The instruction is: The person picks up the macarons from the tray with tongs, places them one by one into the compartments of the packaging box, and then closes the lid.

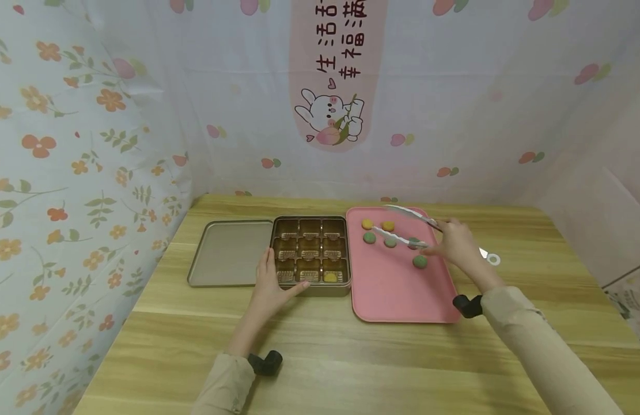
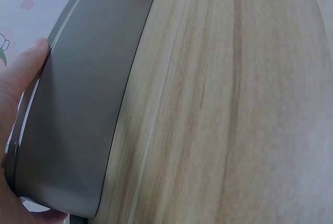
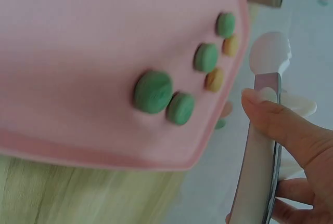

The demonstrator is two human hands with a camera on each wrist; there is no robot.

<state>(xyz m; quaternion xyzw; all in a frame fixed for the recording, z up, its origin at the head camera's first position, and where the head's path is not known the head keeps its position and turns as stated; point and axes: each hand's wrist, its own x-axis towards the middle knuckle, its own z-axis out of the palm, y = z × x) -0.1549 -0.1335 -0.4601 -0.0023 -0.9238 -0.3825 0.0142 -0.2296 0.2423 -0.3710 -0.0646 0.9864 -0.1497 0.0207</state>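
In the head view my left hand (image 1: pixel 270 291) touches the near left corner of a metal tin (image 1: pixel 327 291), its fingers along the left side and its thumb along the front rim. A gold tray insert with several compartments lines the tin. One yellow macaron (image 1: pixel 331 277) sits in the near right compartment. My right hand (image 1: pixel 454 248) grips tongs (image 1: pixel 410 213) with white tips, their arms spread apart and nothing between them. Below the tongs, several green macarons (image 1: pixel 420 261) and two yellow macarons (image 1: pixel 367 223) lie on a pink tray (image 1: pixel 397 294).
The tin's flat lid (image 1: pixel 231 253) lies to the left of the tin. The pink tray stands right beside the tin. All of it rests on a wooden table (image 1: pixel 309 351). A printed cloth (image 1: pixel 237 115) hangs behind the table's back edge, and a floral cloth (image 1: pixel 81 230) hangs on the left.
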